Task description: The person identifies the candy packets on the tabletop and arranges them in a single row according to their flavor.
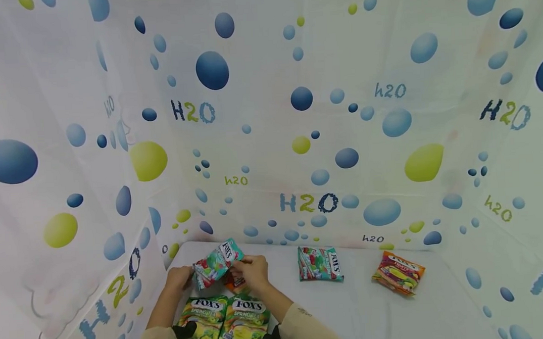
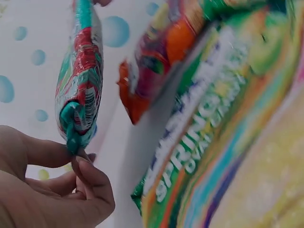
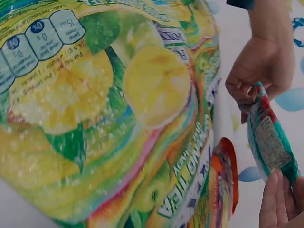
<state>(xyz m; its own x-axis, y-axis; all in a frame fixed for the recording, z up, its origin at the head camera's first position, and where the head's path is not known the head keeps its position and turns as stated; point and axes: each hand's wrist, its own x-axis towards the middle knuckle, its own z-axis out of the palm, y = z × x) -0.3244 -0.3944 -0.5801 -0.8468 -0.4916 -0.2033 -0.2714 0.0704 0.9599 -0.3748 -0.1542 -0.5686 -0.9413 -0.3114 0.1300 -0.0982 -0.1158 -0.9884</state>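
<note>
A teal and red Fox's candy bag [image 1: 215,265] is held up between both hands at the left of the table. My left hand [image 1: 179,278] pinches its left end, and in the left wrist view the thumb and finger [image 2: 90,178] grip the twisted teal corner. At the other end my right hand [image 1: 254,272] pinches the bag's edge. The right wrist view shows the bag [image 3: 270,135] edge-on, stretched between the two hands. Beneath it lies an orange and purple candy bag [image 1: 235,282], partly hidden by the right hand.
Two large green-yellow Spring Tea candy bags [image 1: 200,319] stand side by side between the forearms. Another teal candy bag [image 1: 321,264] lies mid-table, and an orange fruit candy bag [image 1: 399,273] lies to the right. A patterned white curtain [image 1: 270,139] surrounds the white table [image 1: 351,317].
</note>
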